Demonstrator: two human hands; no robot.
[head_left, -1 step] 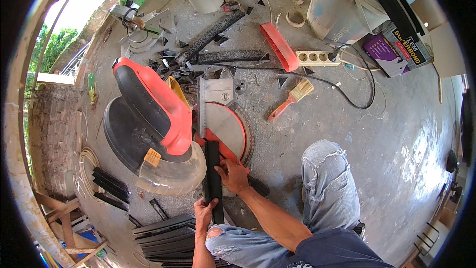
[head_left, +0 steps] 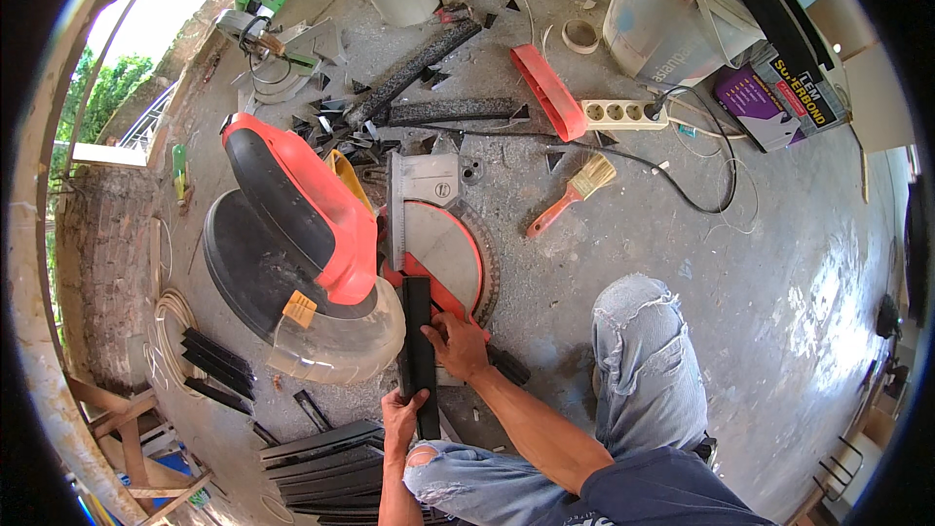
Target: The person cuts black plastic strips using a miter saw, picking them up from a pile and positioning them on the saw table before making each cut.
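Note:
A black moulding strip [head_left: 419, 336] lies lengthwise across the near end of a red and black mitre saw [head_left: 336, 224]. My left hand [head_left: 398, 419] is closed round the strip's near part, its thumb on top. Against the strip's right side rests my right hand [head_left: 460, 347], fingers bent onto its edge; part of that grip is hidden. The saw's round grey turntable [head_left: 443, 253] is just beyond both hands. To the left, the raised saw head stands over a clear blade guard [head_left: 341, 341] with an orange tag.
More black strips [head_left: 321, 468] are stacked at the lower left. Black offcuts [head_left: 336, 127] litter the floor beyond the saw. A paintbrush [head_left: 575, 195], a power strip [head_left: 623, 115] with a trailing cable, and a large bucket [head_left: 662, 29] are to the right. An angle grinder [head_left: 248, 24] lies far left.

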